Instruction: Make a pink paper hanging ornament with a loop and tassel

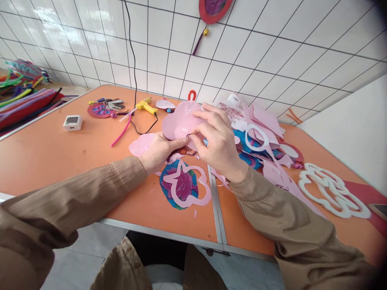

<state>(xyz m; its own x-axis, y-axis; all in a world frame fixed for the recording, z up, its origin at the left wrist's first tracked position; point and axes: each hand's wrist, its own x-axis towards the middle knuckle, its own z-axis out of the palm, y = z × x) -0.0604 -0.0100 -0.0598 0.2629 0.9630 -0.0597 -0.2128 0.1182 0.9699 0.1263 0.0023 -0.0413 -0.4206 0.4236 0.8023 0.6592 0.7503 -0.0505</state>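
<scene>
A pink scallop-edged paper piece [178, 121] is held up over the table between my two hands. My left hand [159, 152] pinches its lower edge, thumb on top. With thumb and forefinger, my right hand [217, 141] closes at the same edge, where a thin dark cord loop [189, 136] shows; its other fingers lie over the paper's right side. Below the hands are dark threads and an orange-red bead [182, 151]. Another pink paper piece [141, 144] lies beside my left hand. Nearer me, a pink cut-out outline [205, 193] rests on blue floral fabric [181, 181].
A yellow glue gun [146, 106] with a black cord, a pink stick [121, 131], keys [114, 104] and a small white box [73, 123] are at the left. Pink scraps [263, 117] pile up on the right, near white cloud-shaped frames [329, 189]. A tiled wall [169, 48] stands behind.
</scene>
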